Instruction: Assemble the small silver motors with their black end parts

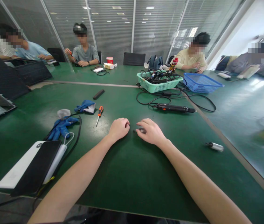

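Note:
My left hand (119, 128) rests on the green tabletop, its fingers curled inward; whatever they hold, if anything, is hidden. Facing it, my right hand (152, 132) has its thumb and fingers around a small dark, shiny piece (142, 130), which is blurred and too small to name. A narrow gap of table separates the two hands. To the left of my left hand lies a screwdriver (100, 112) with an orange and black handle. Beyond my right hand lies a black electric screwdriver (176, 108) with a cable.
Blue gloves (63, 127), a white phone-shaped slab (21, 163) and cables lie left. A green basket (156, 86) of cables and a blue basket (203, 84) stand farther back. A small silver cylinder (216, 147) lies right. Several people sit around the table.

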The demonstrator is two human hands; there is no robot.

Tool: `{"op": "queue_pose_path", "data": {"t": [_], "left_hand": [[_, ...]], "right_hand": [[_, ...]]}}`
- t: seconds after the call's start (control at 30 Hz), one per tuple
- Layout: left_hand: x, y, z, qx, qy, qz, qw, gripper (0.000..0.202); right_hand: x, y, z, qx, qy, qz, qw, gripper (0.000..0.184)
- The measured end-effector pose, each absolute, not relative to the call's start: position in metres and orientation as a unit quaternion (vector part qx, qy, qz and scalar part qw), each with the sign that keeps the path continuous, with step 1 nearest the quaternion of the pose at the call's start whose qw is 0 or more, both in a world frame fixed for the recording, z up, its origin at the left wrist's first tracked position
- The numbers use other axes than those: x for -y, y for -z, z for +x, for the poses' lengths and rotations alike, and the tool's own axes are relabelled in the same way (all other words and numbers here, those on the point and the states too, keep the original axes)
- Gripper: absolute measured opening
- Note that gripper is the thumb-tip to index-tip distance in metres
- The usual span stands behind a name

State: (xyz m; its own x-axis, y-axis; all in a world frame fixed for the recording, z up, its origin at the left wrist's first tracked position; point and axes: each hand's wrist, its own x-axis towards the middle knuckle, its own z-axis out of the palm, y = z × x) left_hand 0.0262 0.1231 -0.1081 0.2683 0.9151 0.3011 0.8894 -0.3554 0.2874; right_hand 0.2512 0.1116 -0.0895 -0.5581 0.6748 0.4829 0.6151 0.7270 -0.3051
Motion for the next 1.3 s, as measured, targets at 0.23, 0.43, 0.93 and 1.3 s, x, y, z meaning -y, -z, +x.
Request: {"op": "queue_pose_path", "data": {"t": [0.23, 0.43, 0.93, 1.3], "left_hand": [[-0.123, 0.107, 0.026, -0.57, -0.197, 0.797, 0.029, 0.016], [-0.123, 0.105, 0.028, -0.566, -0.193, 0.801, 0.026, 0.016], [-0.121, 0.106, 0.025, -0.568, -0.196, 0.799, 0.029, 0.016], [-0.122, 0.106, 0.024, -0.57, -0.192, 0.798, 0.028, 0.016]], "right_hand": [[-0.115, 0.091, 0.236, 0.918, -0.023, -0.357, 0.172, 0.024], [-0.115, 0.099, 0.238, 0.912, -0.013, -0.367, 0.183, 0.018], [-0.148, 0.114, 0.4, 0.85, 0.049, -0.504, 0.145, 0.024], [-0.139, 0.135, 0.51, 0.746, 0.085, -0.643, 0.15, 0.032]]}}
